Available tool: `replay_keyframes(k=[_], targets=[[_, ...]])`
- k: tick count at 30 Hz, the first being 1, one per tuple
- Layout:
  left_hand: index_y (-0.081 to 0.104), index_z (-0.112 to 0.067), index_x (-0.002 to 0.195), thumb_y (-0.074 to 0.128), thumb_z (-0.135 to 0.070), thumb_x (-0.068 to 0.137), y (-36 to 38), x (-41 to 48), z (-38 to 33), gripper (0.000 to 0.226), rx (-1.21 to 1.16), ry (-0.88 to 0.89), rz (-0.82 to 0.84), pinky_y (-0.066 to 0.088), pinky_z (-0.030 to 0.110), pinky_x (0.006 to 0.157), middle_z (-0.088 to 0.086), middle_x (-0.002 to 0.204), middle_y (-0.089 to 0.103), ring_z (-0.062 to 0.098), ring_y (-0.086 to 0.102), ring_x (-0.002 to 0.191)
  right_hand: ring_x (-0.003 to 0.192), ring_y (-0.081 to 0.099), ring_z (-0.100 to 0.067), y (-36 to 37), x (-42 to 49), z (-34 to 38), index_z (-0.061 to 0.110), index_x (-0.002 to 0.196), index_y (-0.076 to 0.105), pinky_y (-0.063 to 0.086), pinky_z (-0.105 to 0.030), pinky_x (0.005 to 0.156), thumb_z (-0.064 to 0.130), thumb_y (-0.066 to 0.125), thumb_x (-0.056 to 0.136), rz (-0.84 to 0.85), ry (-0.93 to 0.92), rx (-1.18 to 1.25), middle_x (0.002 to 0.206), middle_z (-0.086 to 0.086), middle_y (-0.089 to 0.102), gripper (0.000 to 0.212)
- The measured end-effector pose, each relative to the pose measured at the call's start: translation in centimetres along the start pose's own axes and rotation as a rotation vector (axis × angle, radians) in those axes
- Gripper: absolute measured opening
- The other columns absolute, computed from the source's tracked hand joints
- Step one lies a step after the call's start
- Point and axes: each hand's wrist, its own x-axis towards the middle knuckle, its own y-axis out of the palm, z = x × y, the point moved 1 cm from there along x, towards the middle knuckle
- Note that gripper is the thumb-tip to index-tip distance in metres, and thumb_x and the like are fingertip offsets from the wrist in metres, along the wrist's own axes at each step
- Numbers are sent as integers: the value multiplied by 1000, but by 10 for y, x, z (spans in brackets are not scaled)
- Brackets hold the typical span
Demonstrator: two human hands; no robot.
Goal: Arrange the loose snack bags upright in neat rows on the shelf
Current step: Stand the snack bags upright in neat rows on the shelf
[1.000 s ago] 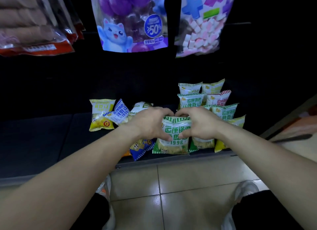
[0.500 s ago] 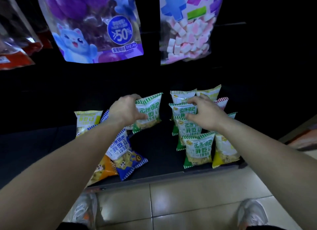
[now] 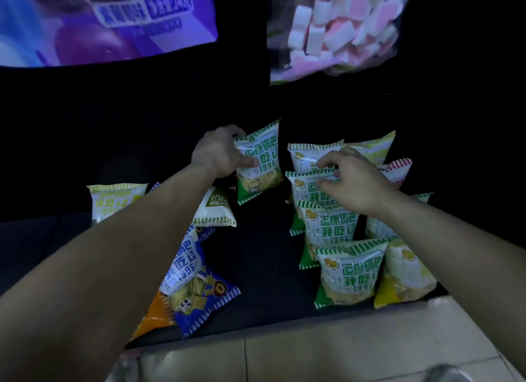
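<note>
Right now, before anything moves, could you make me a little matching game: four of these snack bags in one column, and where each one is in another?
1 blue bag
2 marshmallow bag
3 tilted green bag
4 upright green bag

A held in the left hand's grip
B hanging above the shelf
C lying front left, over an orange bag
D top pinched by the right hand

Pairs: 1-C, 2-B, 3-A, 4-D.
</note>
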Motion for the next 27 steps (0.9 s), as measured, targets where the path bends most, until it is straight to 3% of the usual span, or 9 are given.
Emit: replay_keyframes(k=[3, 10, 14, 17, 21, 27], targets=[[45, -24, 142, 82, -43, 73, 16, 6, 5, 81, 72, 25, 26, 39, 36, 66, 12, 119, 62, 26, 57, 85, 119, 54, -27, 7, 5, -5, 21, 139, 49, 45, -46, 100, 36, 58, 99, -5, 17, 23, 144, -4, 40, 43], [46, -32, 139, 83, -42, 72, 60, 18, 23, 77, 166, 14, 73, 43, 35, 76, 6, 145, 43, 31, 54, 115, 125, 50, -24, 22, -2, -16, 23, 135, 53, 44, -45, 103, 34, 59, 98, 6, 60, 75, 143, -3, 41, 39], [42, -35, 144, 77, -43, 79, 58, 16, 17, 74, 377, 12, 63, 46, 43, 88, 7, 143, 43, 34, 39, 128, 122, 50, -24, 26, -9, -20, 26, 131, 55, 45, -47, 100, 37, 60, 96, 55, 71, 30, 137, -1, 43, 37], [44, -34, 143, 73, -46, 82, 61, 5, 14, 69, 507, 49, -35, 44, 43, 90, 9, 137, 42, 34, 40, 121, 119, 51, -24, 27, -11, -19, 26, 131, 54, 45, -44, 98, 38, 59, 97, 70, 81, 21, 139, -1, 42, 36], [48, -22, 135, 76, -42, 80, 64, -5, 15, 64, 489, 85, -193, 41, 46, 91, 10, 132, 42, 36, 42, 117, 121, 50, -24, 33, -13, -16, 24, 133, 53, 43, -39, 100, 38, 58, 98, 112, 71, -16, 140, -1, 41, 38], [41, -26, 145, 68, -47, 85, 52, -13, 12, 69, 526, 93, -121, 38, 44, 100, 6, 143, 41, 34, 37, 128, 123, 50, -23, 33, -20, 2, 23, 134, 53, 45, -39, 99, 39, 56, 97, 165, 24, -105, 137, 1, 41, 40]])
